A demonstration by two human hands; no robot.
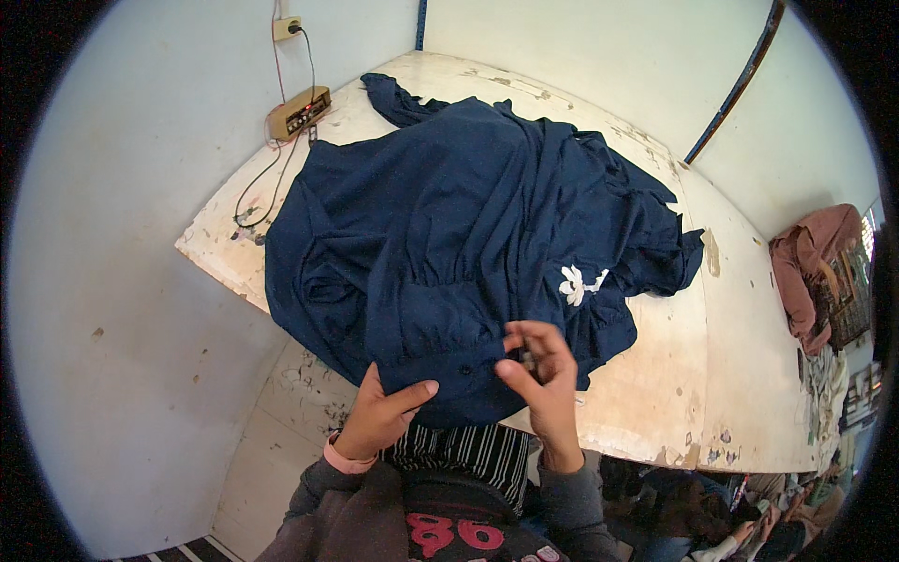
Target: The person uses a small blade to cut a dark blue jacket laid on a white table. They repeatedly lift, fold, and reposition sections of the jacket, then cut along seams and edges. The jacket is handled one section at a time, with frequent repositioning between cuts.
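A navy blue garment (412, 206) with gathered seams lies spread and rumpled over the table, its near edge hanging toward me. My left hand (384, 412) grips a flat band of it at the near edge, thumb on top and fingers underneath. On that band, between my hands, sits a small dark button (465, 371). My right hand (543, 375) is curled just right of the button, thumb and fingers bent toward each other. Something small shows between them, too blurred to name. A white flower-shaped piece (573, 285) lies on the cloth beyond my right hand.
The worn, pale table (655, 375) has chipped paint and meets walls at the left and back. A brown electrical box (300, 113) with a black cable stands at its far left. Reddish-brown cloth (813, 253) hangs at the right. Another person's hand (744, 530) shows at lower right.
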